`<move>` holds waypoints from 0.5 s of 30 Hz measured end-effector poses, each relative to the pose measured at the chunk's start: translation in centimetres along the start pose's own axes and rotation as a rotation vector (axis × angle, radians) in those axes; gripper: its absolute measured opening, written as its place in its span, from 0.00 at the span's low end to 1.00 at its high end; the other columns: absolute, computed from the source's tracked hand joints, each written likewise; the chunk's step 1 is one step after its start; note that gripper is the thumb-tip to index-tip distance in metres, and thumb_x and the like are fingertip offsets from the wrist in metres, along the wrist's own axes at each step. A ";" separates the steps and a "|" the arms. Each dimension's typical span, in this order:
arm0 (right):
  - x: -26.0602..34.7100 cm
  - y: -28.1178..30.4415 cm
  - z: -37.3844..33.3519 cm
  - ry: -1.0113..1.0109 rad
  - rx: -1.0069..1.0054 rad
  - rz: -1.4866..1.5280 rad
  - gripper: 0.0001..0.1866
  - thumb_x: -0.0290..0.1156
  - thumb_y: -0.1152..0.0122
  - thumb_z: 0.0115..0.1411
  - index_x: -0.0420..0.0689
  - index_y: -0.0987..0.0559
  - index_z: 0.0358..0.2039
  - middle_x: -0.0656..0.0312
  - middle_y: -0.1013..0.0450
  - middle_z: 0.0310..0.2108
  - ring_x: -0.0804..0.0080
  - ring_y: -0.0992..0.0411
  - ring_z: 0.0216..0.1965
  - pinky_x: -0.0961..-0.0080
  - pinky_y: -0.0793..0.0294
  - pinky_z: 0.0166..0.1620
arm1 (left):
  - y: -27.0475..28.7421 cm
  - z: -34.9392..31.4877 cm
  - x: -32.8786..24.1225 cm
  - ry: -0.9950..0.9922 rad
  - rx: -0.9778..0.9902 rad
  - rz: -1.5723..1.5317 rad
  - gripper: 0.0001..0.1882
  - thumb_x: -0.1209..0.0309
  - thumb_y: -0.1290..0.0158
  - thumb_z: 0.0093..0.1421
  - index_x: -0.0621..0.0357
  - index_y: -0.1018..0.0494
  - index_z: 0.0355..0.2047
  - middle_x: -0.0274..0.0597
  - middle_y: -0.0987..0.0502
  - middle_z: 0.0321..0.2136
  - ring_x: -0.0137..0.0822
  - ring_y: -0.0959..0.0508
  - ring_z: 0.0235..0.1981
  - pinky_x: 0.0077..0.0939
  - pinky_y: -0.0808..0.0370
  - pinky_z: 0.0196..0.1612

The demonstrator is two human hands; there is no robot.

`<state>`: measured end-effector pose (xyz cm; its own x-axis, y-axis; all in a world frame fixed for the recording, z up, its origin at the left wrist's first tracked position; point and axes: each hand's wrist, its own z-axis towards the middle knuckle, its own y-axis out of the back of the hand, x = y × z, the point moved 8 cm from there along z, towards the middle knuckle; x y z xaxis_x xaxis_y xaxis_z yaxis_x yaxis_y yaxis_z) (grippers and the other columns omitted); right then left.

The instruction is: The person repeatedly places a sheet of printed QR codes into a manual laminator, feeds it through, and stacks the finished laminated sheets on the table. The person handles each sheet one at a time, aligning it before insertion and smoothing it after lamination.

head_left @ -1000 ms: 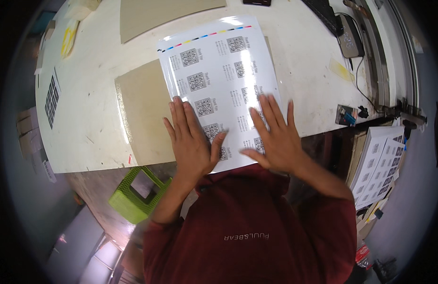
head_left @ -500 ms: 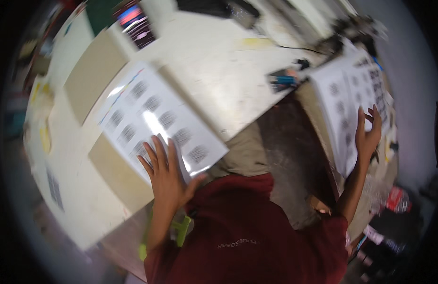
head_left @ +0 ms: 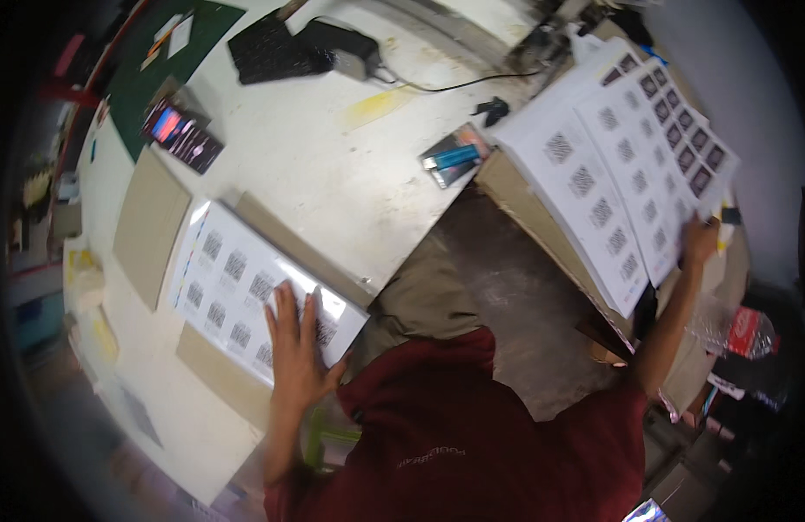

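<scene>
My left hand (head_left: 296, 348) lies flat with fingers spread on a glossy white sheet (head_left: 224, 300) printed with rows of square black codes. Under that sheet, tan cardboard (head_left: 220, 370) sticks out along its sides. Over to the right, my right hand (head_left: 700, 242) is at the lower right edge of a stack of white printed sheets (head_left: 585, 235). Its fingers are bent and blurred at the paper's edge, so their grip does not show. Sheets with darker printed squares (head_left: 681, 122) fan out at the stack's far right.
On the white table (head_left: 333, 174) lie a phone (head_left: 183, 135), a tan board (head_left: 152, 230), a blue lighter (head_left: 452, 157) and a black adapter (head_left: 333, 43) with a cable. A green mat (head_left: 159, 78) covers the far left. A plastic bottle (head_left: 750, 333) lies at the right.
The view has swung right, shifting the table things left. My right hand has come down from above the right stack to its lower right edge. My left hand stays on the sheet.
</scene>
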<state>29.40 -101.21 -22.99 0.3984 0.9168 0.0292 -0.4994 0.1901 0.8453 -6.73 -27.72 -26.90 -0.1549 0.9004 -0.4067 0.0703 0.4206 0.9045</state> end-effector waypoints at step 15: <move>2.8 10.4 12.3 -0.285 -0.175 1.362 0.17 0.28 0.36 0.65 0.32 0.26 0.50 0.49 0.23 0.48 0.63 0.23 0.46 0.69 0.21 0.46 | 5.0 6.9 -5.5 -0.150 0.042 -0.011 0.70 0.35 0.30 0.38 0.46 0.55 0.74 0.73 0.60 0.71 0.75 0.61 0.71 0.74 0.62 0.68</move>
<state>34.84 -100.96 -7.57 -0.3407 0.3166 0.8853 -0.6948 -0.7192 -0.0102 1.29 -29.75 -21.04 -0.0075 0.9011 -0.4336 0.1114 0.4317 0.8951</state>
